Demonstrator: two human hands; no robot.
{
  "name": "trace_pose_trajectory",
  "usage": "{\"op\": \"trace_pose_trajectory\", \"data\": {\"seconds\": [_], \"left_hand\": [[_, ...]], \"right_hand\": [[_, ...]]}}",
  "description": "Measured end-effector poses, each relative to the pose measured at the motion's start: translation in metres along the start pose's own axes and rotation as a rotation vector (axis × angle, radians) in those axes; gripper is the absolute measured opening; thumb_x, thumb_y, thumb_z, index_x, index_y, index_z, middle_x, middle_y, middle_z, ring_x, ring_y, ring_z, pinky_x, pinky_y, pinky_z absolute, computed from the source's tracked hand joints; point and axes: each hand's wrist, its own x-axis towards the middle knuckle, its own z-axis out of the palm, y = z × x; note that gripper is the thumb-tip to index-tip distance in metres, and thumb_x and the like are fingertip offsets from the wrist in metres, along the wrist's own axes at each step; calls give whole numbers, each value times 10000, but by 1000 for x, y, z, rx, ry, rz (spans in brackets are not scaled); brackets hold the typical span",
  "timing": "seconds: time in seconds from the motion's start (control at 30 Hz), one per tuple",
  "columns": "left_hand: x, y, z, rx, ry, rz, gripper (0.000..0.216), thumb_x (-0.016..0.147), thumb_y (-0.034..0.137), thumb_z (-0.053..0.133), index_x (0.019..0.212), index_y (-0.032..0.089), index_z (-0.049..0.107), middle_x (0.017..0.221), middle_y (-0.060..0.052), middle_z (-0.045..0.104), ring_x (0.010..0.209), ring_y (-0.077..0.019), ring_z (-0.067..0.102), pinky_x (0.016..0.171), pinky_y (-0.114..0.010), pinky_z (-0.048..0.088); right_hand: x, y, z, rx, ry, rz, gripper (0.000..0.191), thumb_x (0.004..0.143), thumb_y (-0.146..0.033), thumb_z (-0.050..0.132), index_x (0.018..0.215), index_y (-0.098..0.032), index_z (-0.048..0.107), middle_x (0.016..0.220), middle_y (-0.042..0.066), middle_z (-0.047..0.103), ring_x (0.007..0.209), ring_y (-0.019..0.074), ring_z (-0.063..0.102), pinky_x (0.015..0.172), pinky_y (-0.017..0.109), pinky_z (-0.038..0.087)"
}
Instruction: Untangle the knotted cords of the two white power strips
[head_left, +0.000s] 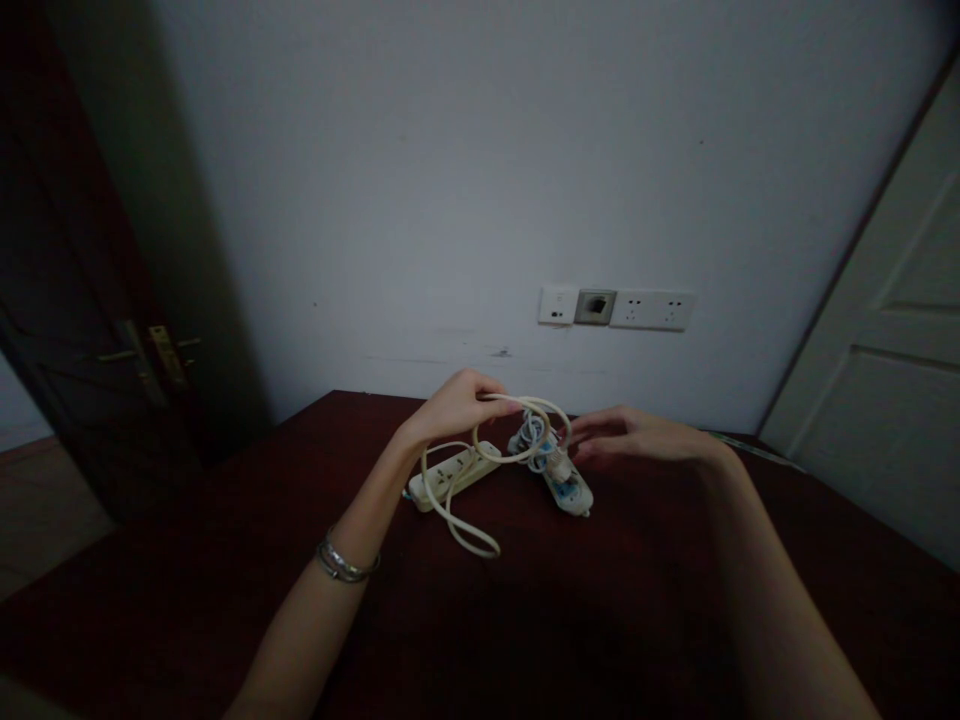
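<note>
The left hand (457, 405) has its fingers closed around loops of a cream cord (459, 520), raised above a cream power strip (450, 475) on the dark red worktop (225, 560). The right hand (637, 435) is spread loosely, its fingertips just beside the loop, over a second white power strip (571, 492).

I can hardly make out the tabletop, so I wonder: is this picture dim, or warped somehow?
Head view: dim overall, the dark red table nearly black near the camera; left hand and cream cord soft but readable; the edge of the white door bows from lens distortion.
</note>
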Motion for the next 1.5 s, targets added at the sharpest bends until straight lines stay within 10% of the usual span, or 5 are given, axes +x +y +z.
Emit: {"op": "trace_pose_trajectory", "data": {"seconds": [0.97,1.5], "left_hand": [[24,-26,29,-31,295,-53,385,782,464,530,649,119,637,518,11,523,484,-86,411,492,-226,290],[23,-18,55,-87,253,-135,422,797,496,514,586,135,563,475,12,525,390,-82,447,429,-208,332]], "right_hand": [[-17,-11,-6,-253,258,132,263,693,-396,626,685,-134,645,616,-2,563,591,96,463,559,225,329],[-21,-24,5,45,345,-136,281,665,-411,705,651,-145,618,575,-7,557,522,81,464,511,224,345]]}}
